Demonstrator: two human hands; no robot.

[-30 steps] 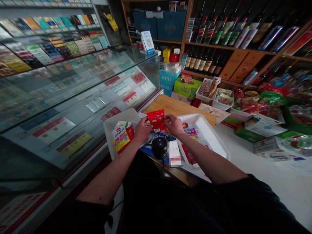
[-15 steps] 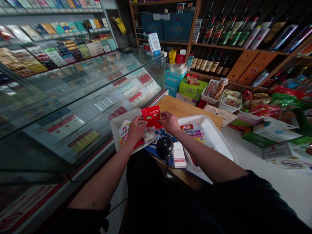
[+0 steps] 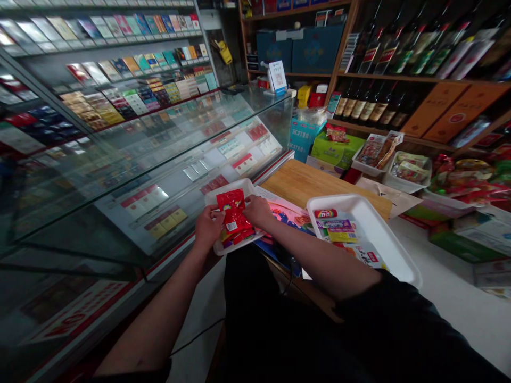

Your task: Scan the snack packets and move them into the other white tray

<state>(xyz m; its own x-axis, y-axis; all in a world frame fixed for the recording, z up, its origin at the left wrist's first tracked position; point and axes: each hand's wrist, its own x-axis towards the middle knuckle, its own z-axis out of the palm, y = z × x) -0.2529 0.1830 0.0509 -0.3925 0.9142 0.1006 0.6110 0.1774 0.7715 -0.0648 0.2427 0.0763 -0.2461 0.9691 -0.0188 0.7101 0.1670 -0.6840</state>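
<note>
A shiny red snack packet [image 3: 232, 213] is held up between my two hands over the smaller white tray [image 3: 248, 186]. My left hand [image 3: 209, 227] is closed on its left edge, and the fingers of my right hand [image 3: 258, 211] pinch its right side. Other red and yellow packets lie beneath it in that tray, partly covered. To the right, a larger white tray [image 3: 399, 260] holds a red candy roll [image 3: 325, 213], a purple pack [image 3: 334, 224], a yellow pack [image 3: 342, 235] and a white pack [image 3: 369, 254]. My right forearm crosses in front of this tray's near side.
Both trays rest on a wooden table [image 3: 315, 181], with a colourful printed sheet [image 3: 289, 213] between them. A glass display counter [image 3: 191, 159] stands close on the left. Boxes and bins of snacks [image 3: 411, 167] line the right, below bottle shelves.
My view has swung left, so the surroundings sit further right. Both hands have brought the red packet lower over the smaller tray. The black scanner and phone are now mostly hidden behind my right arm.
</note>
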